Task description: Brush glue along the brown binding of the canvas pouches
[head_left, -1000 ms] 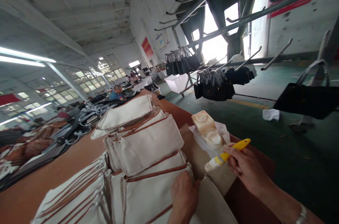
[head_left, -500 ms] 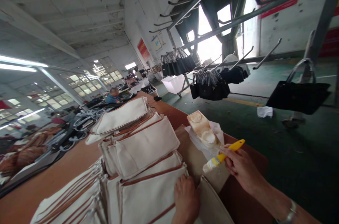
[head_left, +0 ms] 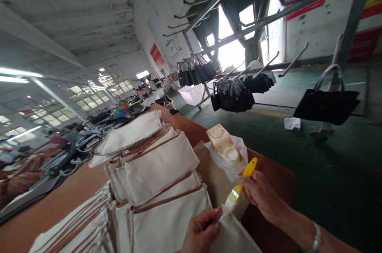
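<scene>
My right hand [head_left: 259, 191] grips a brush [head_left: 245, 176] with a yellow handle. Its whitish bristles point down and left, at the upper corner of a cream bag piece [head_left: 231, 235] in front of me. My left hand [head_left: 203, 227] is closed, thumb and fingers pinched at that same corner, close to the bristle tips. A bit of brown edge shows by the fingertips. Beyond the brush, a glue-smeared container [head_left: 223, 143] with white paste lies on a white sheet [head_left: 241, 145].
Stacks of cream bag pieces [head_left: 161, 165] with brown edges cover the left and middle of the brown table [head_left: 268, 165]. Black handbags [head_left: 232, 99] hang from a metal rack [head_left: 227, 34] on the right. A person [head_left: 123, 110] in blue sits farther back.
The brush has swung upright and come down left to the bag piece's corner. My left hand has gone from resting on the stack to pinching at that corner.
</scene>
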The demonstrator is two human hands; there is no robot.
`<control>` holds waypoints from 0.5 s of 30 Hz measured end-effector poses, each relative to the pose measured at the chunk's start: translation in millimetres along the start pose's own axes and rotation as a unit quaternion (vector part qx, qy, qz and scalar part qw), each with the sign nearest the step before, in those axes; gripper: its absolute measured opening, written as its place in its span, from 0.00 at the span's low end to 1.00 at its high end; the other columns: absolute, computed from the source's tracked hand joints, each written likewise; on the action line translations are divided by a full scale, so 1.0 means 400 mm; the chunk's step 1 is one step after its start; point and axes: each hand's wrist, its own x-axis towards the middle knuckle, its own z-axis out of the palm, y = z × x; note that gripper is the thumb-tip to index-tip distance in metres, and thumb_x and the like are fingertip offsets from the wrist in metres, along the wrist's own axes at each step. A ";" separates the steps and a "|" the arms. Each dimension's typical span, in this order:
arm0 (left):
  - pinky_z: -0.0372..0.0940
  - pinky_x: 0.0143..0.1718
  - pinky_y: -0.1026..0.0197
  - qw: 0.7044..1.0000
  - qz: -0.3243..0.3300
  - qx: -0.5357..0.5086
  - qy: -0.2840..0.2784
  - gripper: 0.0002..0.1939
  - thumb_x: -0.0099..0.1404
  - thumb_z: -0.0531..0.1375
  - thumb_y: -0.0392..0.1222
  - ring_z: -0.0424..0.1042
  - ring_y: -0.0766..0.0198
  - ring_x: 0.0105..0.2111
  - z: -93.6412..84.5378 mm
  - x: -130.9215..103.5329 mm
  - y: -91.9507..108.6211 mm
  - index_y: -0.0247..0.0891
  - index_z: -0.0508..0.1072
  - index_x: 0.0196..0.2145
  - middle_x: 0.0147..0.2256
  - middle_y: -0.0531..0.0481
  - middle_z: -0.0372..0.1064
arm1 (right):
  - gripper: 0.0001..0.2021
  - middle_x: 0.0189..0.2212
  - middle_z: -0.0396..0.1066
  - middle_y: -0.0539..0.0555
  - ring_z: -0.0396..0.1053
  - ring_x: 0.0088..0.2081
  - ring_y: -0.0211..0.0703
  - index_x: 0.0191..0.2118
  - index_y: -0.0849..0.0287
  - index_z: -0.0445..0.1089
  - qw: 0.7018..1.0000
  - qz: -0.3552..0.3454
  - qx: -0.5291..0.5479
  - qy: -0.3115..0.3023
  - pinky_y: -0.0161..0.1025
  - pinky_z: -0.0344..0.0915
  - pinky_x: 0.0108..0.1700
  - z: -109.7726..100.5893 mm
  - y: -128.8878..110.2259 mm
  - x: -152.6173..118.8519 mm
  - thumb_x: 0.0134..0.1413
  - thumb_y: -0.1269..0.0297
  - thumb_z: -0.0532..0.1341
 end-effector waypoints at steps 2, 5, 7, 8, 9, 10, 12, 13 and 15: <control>0.52 0.28 0.67 1.000 -0.001 -0.019 -0.003 0.24 0.48 0.69 0.56 0.61 0.71 0.25 0.000 -0.006 -0.006 0.36 0.79 0.38 0.27 0.52 0.70 | 0.13 0.15 0.53 0.43 0.48 0.16 0.33 0.30 0.59 0.66 0.998 -0.033 -0.054 0.005 0.32 0.46 0.18 0.009 -0.005 0.000 0.52 0.54 0.65; 0.51 0.27 0.68 1.000 -0.004 -0.007 0.003 0.25 0.48 0.68 0.57 0.60 0.71 0.26 0.001 -0.012 -0.006 0.36 0.79 0.39 0.28 0.53 0.68 | 0.12 0.17 0.56 0.45 0.53 0.19 0.37 0.30 0.59 0.67 0.988 -0.094 -0.118 0.020 0.34 0.50 0.20 0.007 -0.028 0.003 0.52 0.55 0.65; 0.52 0.29 0.67 1.000 0.008 0.014 0.007 0.24 0.49 0.67 0.57 0.61 0.69 0.28 0.005 -0.015 0.001 0.37 0.79 0.38 0.29 0.52 0.68 | 0.11 0.16 0.55 0.45 0.52 0.19 0.37 0.31 0.58 0.67 0.989 -0.095 -0.115 0.017 0.34 0.50 0.21 0.002 -0.043 0.003 0.54 0.55 0.63; 0.53 0.29 0.67 0.999 0.013 0.030 0.007 0.24 0.50 0.67 0.57 0.61 0.69 0.29 0.008 -0.016 0.006 0.37 0.79 0.37 0.30 0.52 0.67 | 0.11 0.16 0.54 0.44 0.50 0.19 0.36 0.32 0.58 0.66 0.991 -0.082 -0.103 0.007 0.34 0.49 0.21 0.001 -0.047 0.001 0.56 0.55 0.62; 0.53 0.30 0.66 0.998 0.020 0.051 0.006 0.23 0.50 0.66 0.57 0.61 0.68 0.29 0.012 -0.018 0.012 0.37 0.79 0.37 0.30 0.52 0.67 | 0.11 0.16 0.53 0.43 0.49 0.19 0.36 0.32 0.57 0.66 0.993 -0.067 -0.097 -0.008 0.34 0.48 0.20 0.001 -0.049 -0.002 0.57 0.55 0.61; 0.54 0.31 0.66 0.996 0.029 0.080 0.006 0.22 0.51 0.65 0.57 0.61 0.67 0.30 0.015 -0.020 0.019 0.38 0.79 0.37 0.30 0.52 0.66 | 0.11 0.16 0.53 0.44 0.49 0.19 0.36 0.32 0.58 0.66 0.993 -0.060 -0.103 -0.022 0.34 0.49 0.21 0.002 -0.049 -0.005 0.57 0.55 0.61; 0.56 0.33 0.64 0.989 0.043 0.138 0.012 0.21 0.52 0.64 0.57 0.61 0.66 0.31 0.021 -0.026 0.032 0.38 0.80 0.35 0.30 0.52 0.65 | 0.10 0.19 0.58 0.46 0.53 0.21 0.37 0.31 0.59 0.67 0.985 -0.084 -0.143 -0.037 0.34 0.53 0.23 0.003 -0.048 -0.008 0.57 0.57 0.61; 0.56 0.34 0.64 0.987 0.045 0.154 0.016 0.21 0.52 0.63 0.58 0.61 0.66 0.31 0.024 -0.030 0.037 0.38 0.80 0.35 0.30 0.52 0.65 | 0.10 0.21 0.61 0.47 0.56 0.23 0.38 0.30 0.59 0.68 0.979 -0.108 -0.167 -0.034 0.35 0.56 0.26 0.002 -0.048 -0.008 0.56 0.58 0.62; 0.56 0.32 0.64 0.988 0.041 0.150 0.021 0.24 0.52 0.63 0.61 0.60 0.67 0.29 0.028 -0.039 0.043 0.38 0.79 0.36 0.30 0.53 0.64 | 0.10 0.22 0.63 0.49 0.58 0.24 0.39 0.30 0.59 0.69 0.974 -0.138 -0.182 -0.009 0.35 0.57 0.27 -0.004 -0.053 -0.002 0.55 0.58 0.62</control>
